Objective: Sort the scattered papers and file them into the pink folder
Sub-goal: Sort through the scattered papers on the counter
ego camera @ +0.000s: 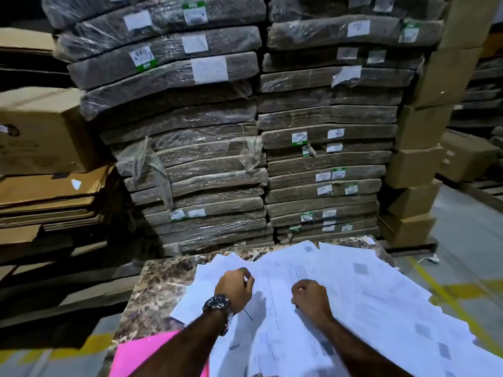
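Marble worktop (pixel 156 285): papers (pixel 367 292) under both grips. Pink folder (pixel 141 352) lower left of left grip (pixel 236 288), which pinches papers. Right grip (pixel 310 296) curled, hold unclear.

body — bare forearms, no sleeves | left wrist — dark metal-band wristwatch (pixel 217 306)

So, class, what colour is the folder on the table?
The folder is bright pink; head view.

Dim, blue-tinged warehouse light leaves the left edge near black, while the white papers (pixel 353 295) glare almost blank, their print smeared. The left hand (pixel 235 285) throws a soft shadow rightward onto the sheets. Plastic wrap on the stacked bundles (pixel 190 131) glints. The wide lens bows the stacks; detail is soft throughout.
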{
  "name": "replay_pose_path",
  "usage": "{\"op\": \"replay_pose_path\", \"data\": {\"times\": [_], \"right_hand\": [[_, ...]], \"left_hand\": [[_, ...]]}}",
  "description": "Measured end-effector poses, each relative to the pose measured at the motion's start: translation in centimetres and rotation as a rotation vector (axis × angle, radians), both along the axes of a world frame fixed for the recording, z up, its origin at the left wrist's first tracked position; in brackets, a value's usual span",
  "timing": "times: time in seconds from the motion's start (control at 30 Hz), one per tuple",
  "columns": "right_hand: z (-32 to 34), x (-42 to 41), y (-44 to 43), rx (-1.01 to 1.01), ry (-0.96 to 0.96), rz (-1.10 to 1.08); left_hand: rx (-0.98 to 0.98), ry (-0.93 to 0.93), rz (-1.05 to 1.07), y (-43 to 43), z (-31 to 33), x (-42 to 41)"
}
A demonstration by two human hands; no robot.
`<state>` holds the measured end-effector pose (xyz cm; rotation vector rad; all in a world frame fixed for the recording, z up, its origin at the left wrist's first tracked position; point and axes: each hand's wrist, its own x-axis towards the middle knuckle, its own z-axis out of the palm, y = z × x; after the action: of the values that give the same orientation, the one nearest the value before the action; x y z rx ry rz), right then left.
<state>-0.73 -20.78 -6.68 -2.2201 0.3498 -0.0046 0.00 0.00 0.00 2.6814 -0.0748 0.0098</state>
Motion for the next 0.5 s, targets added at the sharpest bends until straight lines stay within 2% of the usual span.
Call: {"op": "replay_pose_path", "data": {"times": [0.13, 0.3, 0.4, 0.5], "right_hand": [[-3.6, -1.3, -0.8, 0.011, 0.079, 0.089], [-5.5, -1.6, -1.4, -0.178, 0.161, 0.350], [-6.9, -1.3, -1.5, -0.260, 0.203, 0.382], [-7.3, -1.2, -1.4, -0.236, 0.183, 0.385]], "left_hand": [[0.000, 0.175, 0.028, -0.8, -3.1, -1.0], [0.006, 0.331, 0.127, -1.5, -6.7, -2.0], [-0.004, 0.440, 0.129, -2.2, -7.7, -2.2], [-0.057, 0.559, 0.119, -2.9, -8.1, -2.6]]}}
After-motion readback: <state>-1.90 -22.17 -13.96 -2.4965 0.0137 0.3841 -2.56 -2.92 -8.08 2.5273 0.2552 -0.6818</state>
